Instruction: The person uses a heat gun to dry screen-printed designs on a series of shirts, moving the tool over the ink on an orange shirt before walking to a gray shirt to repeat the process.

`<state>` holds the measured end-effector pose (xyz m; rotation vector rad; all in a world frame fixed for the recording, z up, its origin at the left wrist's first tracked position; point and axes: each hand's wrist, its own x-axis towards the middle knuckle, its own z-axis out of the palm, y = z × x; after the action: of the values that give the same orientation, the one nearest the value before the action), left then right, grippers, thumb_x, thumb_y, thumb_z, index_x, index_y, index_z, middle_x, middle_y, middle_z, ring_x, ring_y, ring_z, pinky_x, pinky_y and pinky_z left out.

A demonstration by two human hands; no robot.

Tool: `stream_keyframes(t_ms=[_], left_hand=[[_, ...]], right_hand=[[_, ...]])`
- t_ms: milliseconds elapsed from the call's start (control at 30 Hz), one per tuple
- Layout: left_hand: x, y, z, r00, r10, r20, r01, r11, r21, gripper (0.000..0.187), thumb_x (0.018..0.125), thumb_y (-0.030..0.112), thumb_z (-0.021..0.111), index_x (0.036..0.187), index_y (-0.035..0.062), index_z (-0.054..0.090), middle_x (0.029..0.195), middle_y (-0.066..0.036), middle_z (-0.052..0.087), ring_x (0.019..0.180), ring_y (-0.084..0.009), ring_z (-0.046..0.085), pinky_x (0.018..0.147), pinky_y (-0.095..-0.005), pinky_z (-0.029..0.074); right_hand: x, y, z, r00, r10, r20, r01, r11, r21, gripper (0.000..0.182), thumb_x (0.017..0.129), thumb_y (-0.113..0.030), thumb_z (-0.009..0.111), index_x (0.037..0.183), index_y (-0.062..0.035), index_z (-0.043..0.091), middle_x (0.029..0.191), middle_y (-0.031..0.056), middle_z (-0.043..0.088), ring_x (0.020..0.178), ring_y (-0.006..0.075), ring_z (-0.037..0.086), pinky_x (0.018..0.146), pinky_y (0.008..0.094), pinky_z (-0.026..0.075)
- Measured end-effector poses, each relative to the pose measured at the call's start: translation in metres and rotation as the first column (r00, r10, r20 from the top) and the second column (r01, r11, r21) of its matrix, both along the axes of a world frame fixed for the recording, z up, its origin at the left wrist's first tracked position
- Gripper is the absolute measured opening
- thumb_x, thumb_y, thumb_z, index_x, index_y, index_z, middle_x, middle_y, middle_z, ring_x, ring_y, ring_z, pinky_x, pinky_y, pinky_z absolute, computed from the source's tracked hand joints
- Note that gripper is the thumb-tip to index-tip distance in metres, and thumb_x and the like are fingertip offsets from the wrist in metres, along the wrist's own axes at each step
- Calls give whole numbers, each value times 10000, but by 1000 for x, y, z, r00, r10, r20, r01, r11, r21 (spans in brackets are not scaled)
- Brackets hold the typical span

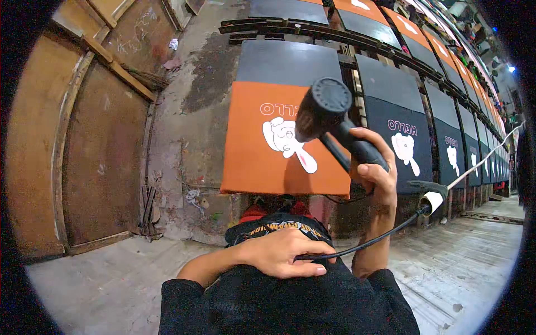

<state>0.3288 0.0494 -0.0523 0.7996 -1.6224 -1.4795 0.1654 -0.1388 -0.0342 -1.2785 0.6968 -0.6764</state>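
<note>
My right hand (378, 162) is wrapped round the handle of a black hair dryer (329, 103). The dryer is tilted above an orange fabric panel (254, 145), its nozzle pointing down and left near a white cartoon print (282, 137) with pink outlined lettering above it. The print is partly hidden by the dryer. Close to my waist, my left hand (287, 251) is closed round a black power cord (385, 234). That cord runs right into a white connector (431, 202) joined to a white cable (474, 167).
A black printed panel (399, 139) lies to the right, with several more in a row beyond it. Dark rails (312, 29) separate these from another row. Wooden boards (103, 145) stand along the left, and bare concrete floor (190, 128) lies between.
</note>
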Motion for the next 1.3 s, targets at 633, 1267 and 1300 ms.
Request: stream_keyframes(t_ms=[633, 1267, 1300], left_hand=[[3, 4, -1, 999, 38, 14, -37, 999, -19, 311, 963, 255, 658, 1169, 21, 664, 612, -103, 564, 559, -259, 598, 567, -388, 456], [0, 2, -1, 1000, 20, -8, -20, 1000, -7, 336, 961, 265, 665, 1180, 10, 654, 700, -136, 628, 598, -284, 615, 593, -396, 464], [1, 1, 0, 1000, 8, 3, -8, 1000, 2, 337, 960, 263, 665, 1183, 10, 654, 707, -138, 633, 604, -288, 620, 596, -398, 467]], right_hand=[[51, -5, -4, 966, 258, 19, -257, 966, -30, 646, 677, -237, 724, 1290, -47, 646, 991, 52, 665, 726, 71, 572, 588, 196, 436], [-1, -5, -3, 1000, -18, -3, 18, 999, -41, 681, 670, -247, 737, 1288, 13, 623, 892, 47, 625, 632, 60, 531, 549, 209, 401], [0, -5, -2, 999, 47, -17, -47, 999, -10, 676, 675, -245, 736, 1293, 6, 625, 844, 27, 619, 609, 57, 523, 533, 208, 391]])
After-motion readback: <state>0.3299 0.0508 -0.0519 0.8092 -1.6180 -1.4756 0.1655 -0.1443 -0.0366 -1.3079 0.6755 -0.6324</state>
